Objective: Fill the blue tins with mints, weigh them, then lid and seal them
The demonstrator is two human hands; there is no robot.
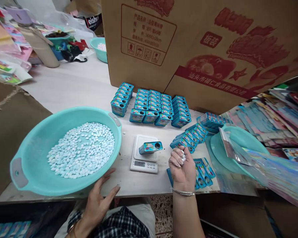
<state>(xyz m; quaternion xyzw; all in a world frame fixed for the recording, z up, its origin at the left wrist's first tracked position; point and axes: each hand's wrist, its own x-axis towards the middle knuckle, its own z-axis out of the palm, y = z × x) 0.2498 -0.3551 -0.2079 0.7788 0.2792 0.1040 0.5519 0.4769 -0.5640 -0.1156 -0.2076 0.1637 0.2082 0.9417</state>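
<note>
My right hand (182,167) is palm up to the right of the scale, its fingers curled round a few white candies (183,157). My left hand (99,200) has its fingers spread at the table's front edge, by the rim of a large turquoise basin (29,132). Many small white candies (81,152) lie inside that basin. A small blue tin (151,147) rests on the white digital scale (144,166) between the basin and my right hand. Blue tins (151,116) stand in rows behind the scale, and more tins (193,136) lie near my right hand.
A large cardboard box (149,71) stands behind the rows. At the right are a turquoise tub (218,145) and shiny plastic bags (275,168). A bottle (43,46) and a smaller turquoise bowl (99,54) are at the back left. Another cardboard box (12,132) borders the basin.
</note>
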